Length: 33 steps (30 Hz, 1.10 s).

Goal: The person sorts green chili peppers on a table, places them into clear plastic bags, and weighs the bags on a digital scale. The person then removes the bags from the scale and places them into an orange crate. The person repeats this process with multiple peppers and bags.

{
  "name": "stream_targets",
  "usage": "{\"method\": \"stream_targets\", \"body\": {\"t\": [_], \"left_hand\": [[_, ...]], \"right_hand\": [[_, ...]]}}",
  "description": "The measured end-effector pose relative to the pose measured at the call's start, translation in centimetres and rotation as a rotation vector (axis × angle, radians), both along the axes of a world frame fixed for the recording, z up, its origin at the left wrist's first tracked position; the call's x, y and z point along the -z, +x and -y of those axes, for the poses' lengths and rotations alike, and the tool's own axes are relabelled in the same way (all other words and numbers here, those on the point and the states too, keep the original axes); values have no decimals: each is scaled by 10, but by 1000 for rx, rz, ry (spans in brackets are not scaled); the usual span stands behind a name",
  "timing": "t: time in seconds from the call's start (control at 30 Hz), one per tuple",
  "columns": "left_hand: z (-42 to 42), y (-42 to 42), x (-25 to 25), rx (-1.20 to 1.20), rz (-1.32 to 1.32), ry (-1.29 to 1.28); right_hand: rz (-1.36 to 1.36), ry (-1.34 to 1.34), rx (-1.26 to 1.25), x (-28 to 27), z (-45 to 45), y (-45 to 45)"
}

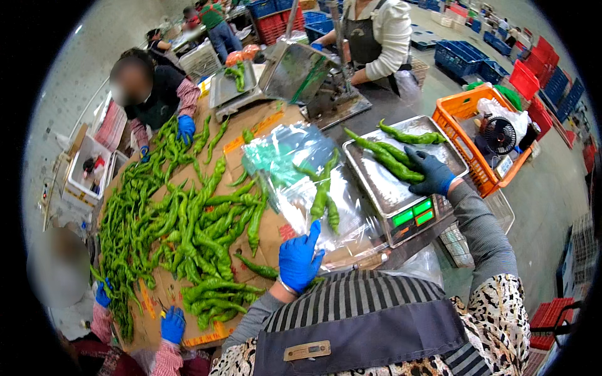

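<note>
My right hand (pixel 429 173), in a dark glove, closes around the thick ends of two long green peppers (pixel 388 157) on the steel pan of a digital scale (pixel 400 199). Another green pepper (pixel 414 137) lies farther back on that pan. My left hand (pixel 299 259), in a blue glove, has its index finger stretched out and its thumb apart. That fingertip is close to a few green peppers (pixel 322 197) lying on clear plastic bags (pixel 287 174). A darker green pepper (pixel 256 267) runs beneath the left hand, partly hidden; the palm is out of sight.
A big heap of green peppers (pixel 188 225) covers the cardboard-topped table (pixel 164 286) at left. Two people's gloved hands work there. Beyond the bags stand a second scale (pixel 233 89) and a metal stand (pixel 301 70), with another person behind. An orange crate (pixel 487 176) adjoins my scale.
</note>
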<state>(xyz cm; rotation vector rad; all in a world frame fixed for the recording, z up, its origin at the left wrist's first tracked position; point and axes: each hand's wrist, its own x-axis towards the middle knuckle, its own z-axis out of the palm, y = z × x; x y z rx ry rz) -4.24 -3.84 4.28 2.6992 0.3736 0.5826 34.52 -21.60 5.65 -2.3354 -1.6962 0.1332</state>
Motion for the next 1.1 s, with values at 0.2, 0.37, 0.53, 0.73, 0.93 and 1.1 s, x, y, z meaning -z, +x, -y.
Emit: {"method": "stream_targets", "body": {"t": [0.2,0.37,0.53,0.73,0.93,1.1], "left_hand": [[-3,1,23,-13,5,57],[1,32,13,80,217,-251],[12,56,28,18,286,-998],[18,43,28,20,310,-1099],[26,41,32,295,314,-109],[25,38,26,334,375,-84]], "right_hand": [[-464,142,88,-8,5,-10],[-1330,249,122,-60,40,-50],[-1531,-148,32,-35,121,-109],[-1425,-163,153,-37,130,-170],[-1769,-11,294,-17,87,-200],[-1806,164,338,14,20,-216]]}}
